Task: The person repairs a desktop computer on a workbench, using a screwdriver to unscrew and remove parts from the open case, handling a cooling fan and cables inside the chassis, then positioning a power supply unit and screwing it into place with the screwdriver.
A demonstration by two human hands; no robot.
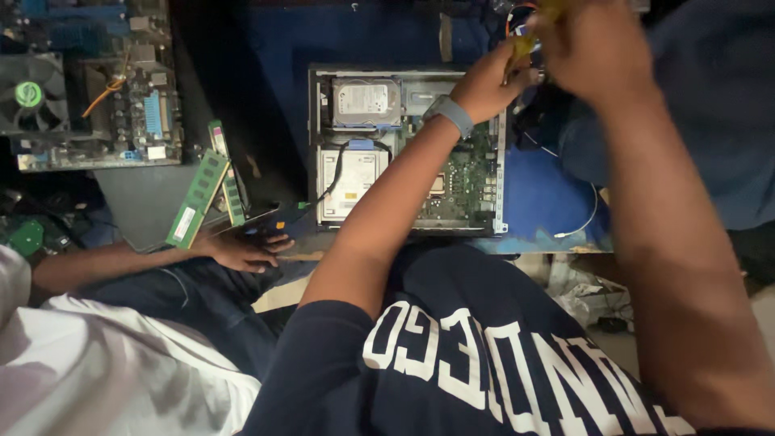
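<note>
- The right hand [597, 50] is blurred and cut by the top edge; its fingers curl inward, but whether they clamp anything cannot be told.
- The left hand [488, 81] is closed around a small yellow connector [523, 44] with thin orange and red wires [517, 12]; most of that piece is hidden between the two hands and runs out of view above them.
- One grey wristband [450, 113] sits on the left wrist.
- One open computer case [323, 145] lies below and beside the left hand, under the left forearm, which hides its middle.
- Inside it, one silver hard drive [367, 101] lies just to the side of the left wrist, one pale drive box [351, 182] below that, and one green circuit board [468, 178] partly under the forearm.
- Both arms reach up and forward from the dark printed shirt [484, 355], elbows bent, hands meeting just past the case's far corner.
- A co-worker's hand [242, 250] rests flat, well away from the left elbow, on a dark device [270, 218] too dim to identify.
- Two green memory sticks [194, 198] lie just above that hand.
- One bare motherboard [105, 89] with one fan [28, 93] lies farther off, cut by the frame edge.
- One thin white cable [585, 222] lies under the right forearm on the blue surface [541, 194].
</note>
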